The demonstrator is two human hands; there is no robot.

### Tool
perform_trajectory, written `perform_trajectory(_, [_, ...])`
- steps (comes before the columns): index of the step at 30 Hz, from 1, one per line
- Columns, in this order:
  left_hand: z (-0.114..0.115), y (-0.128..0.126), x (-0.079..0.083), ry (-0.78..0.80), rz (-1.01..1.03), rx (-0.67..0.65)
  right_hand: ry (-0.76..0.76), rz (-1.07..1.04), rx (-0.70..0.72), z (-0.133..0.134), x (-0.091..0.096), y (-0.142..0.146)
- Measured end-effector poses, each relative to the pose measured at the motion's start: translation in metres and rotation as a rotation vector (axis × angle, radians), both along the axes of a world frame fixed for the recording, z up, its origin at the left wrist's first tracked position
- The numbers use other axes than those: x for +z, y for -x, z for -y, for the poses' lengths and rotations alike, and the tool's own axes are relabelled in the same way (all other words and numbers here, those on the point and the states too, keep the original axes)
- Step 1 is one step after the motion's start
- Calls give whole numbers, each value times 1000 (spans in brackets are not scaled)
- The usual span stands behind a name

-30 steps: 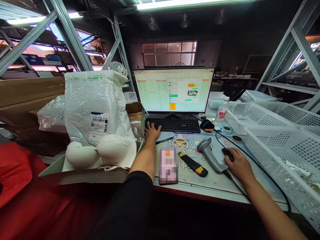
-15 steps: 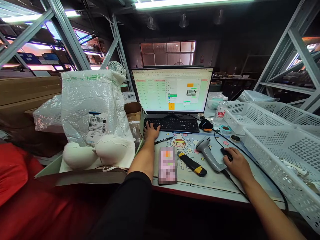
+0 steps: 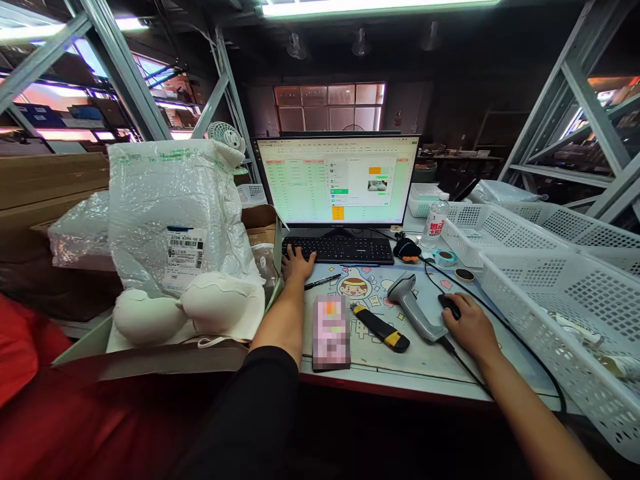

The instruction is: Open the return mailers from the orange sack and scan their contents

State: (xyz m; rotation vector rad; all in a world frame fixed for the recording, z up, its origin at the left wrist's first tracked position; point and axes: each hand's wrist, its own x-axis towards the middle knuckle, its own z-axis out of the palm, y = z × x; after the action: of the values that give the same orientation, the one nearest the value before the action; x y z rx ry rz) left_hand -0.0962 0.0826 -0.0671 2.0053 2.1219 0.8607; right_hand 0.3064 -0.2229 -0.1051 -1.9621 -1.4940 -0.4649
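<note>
My left hand (image 3: 296,264) lies with fingers spread on the left end of a black keyboard (image 3: 340,250). My right hand (image 3: 465,325) is cupped over a black mouse (image 3: 449,305) on the desk mat. Between them lie a phone (image 3: 331,332), a black and yellow utility knife (image 3: 381,327), a grey barcode scanner (image 3: 413,307) and a black pen (image 3: 323,282). Behind the keyboard a monitor (image 3: 336,180) shows a table and a pop-up window.
An open carton (image 3: 150,353) at the left holds pale bra cups (image 3: 185,310) and a labelled plastic bag (image 3: 173,213). White mesh baskets (image 3: 555,293) line the right side. A water bottle (image 3: 434,221) and tape rolls (image 3: 443,258) stand near the monitor. Metal racks rise on both sides.
The view has drifted, so everything sits slightly further left in frame. Both hands keep their places on the keyboard and the mouse.
</note>
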Motion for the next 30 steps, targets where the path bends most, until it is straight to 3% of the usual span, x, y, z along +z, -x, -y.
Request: perform_trajectory(30, [0, -1, 2, 4, 1, 0, -42, -28, 84, -9, -5, -8])
